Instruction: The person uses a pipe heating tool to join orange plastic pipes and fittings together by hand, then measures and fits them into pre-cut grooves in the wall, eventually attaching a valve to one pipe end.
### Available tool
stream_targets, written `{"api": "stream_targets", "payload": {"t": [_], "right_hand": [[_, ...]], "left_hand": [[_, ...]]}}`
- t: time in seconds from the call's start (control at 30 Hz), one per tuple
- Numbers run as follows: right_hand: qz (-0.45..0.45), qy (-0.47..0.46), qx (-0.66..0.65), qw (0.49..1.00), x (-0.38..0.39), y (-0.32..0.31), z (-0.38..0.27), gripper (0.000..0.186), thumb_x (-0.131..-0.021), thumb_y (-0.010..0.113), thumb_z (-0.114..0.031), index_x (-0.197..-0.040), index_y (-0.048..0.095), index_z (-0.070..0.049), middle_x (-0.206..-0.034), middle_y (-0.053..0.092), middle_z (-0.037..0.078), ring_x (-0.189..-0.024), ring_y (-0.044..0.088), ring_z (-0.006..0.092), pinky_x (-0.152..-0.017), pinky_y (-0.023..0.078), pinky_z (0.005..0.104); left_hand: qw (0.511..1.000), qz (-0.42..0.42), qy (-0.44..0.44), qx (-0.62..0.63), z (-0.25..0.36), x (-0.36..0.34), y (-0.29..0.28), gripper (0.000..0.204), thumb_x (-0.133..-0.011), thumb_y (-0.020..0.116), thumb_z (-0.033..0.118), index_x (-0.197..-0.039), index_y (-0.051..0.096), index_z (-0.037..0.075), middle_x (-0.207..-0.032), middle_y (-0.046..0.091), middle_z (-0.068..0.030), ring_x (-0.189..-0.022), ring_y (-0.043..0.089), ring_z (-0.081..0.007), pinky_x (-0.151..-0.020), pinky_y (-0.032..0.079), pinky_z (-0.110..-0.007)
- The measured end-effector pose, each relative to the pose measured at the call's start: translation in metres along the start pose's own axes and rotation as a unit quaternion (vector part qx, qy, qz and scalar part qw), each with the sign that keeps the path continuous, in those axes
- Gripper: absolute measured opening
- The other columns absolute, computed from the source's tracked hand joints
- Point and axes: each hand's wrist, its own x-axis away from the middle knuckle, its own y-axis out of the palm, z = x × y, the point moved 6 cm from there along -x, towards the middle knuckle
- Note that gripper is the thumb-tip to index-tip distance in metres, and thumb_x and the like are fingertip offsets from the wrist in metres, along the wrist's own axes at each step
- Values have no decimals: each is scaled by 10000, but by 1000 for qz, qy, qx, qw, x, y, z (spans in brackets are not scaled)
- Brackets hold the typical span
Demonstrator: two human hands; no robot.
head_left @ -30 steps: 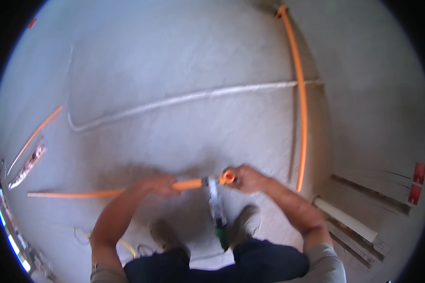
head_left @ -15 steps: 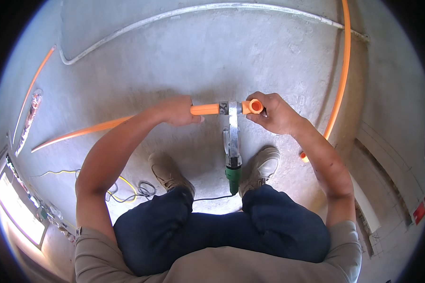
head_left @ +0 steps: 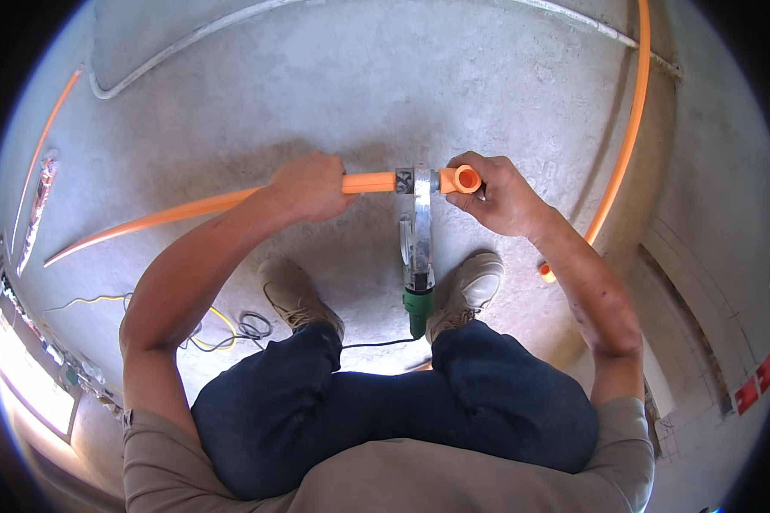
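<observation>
pipe of orange plastic (head_left: 370, 183): before the person, one end at the green-and-silver metal tool (head_left: 419, 248); likely light, springy, best gripped near that end.
left hand (head_left: 310, 188): wrapped around it.
short orange plastic fitting (head_left: 466, 179): likely stiff, light; right hand (head_left: 500, 197) grasps its outer side.
floor (head_left: 334, 111): grey, concrete-like.
room: another long orange plastic pipe (head_left: 630, 145) curves at right.

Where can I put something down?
Biggest bare patch of floor: beyond the left hand and right hand, bordered by a white pipe and, on the right, a long orange pipe. Between the shoes it's crowded: green pipe fusion welder and black cable.
</observation>
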Motion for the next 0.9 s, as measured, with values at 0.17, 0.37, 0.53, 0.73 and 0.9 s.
{"api": "stream_targets", "payload": {"t": [0.17, 0.37, 0.53, 0.73, 0.9], "right_hand": [[-11, 8, 7, 1000, -3, 0, -6, 271, -901, 793, -129, -1088, 625, -27, -782, 691, 164, -701, 689, 281, -661, 535, 392], [-16, 29, 0, 999, -4, -1, -3, 262, -895, 809, -110, -1098, 655, -50, -793, 669, 80, -685, 611, 178, -656, 498, 333], [-39, 76, -13, 996, -7, 0, -1, 244, -902, 808, -116, -1083, 663, -39, -796, 664, 72, -705, 598, 164, -676, 495, 331], [-63, 117, -25, 991, -10, -1, 2, 248, -909, 812, -140, -1087, 679, -30, -837, 681, 56, -767, 596, 146, -727, 498, 321], [-71, 109, -27, 991, -14, -3, 6, 257, -923, 800, -233, -1032, 697, -25, -822, 681, 82, -757, 610, 177, -720, 499, 355]], "left_hand": [[998, 60, 25, -11, -4, 0, 3, 339, -917, 718, 367, -956, 779, 37, -902, 749, -193, -870, 722, -381, -815, 575, -487], [996, 76, 35, -34, -2, 1, 2, 289, -890, 713, 316, -957, 777, 43, -920, 756, -182, -868, 739, -367, -801, 590, -485], [994, 93, 39, -34, -4, 0, 5, 288, -891, 718, 328, -914, 779, 48, -871, 750, -183, -840, 732, -376, -789, 585, -491], [992, 107, 46, -43, -3, 1, 6, 281, -890, 714, 324, -905, 778, 50, -863, 749, -185, -834, 734, -378, -783, 587, -493], [991, 120, 43, -35, -3, 3, 7, 292, -903, 711, 343, -894, 778, 58, -852, 745, -187, -836, 727, -391, -790, 583, -503]]}}
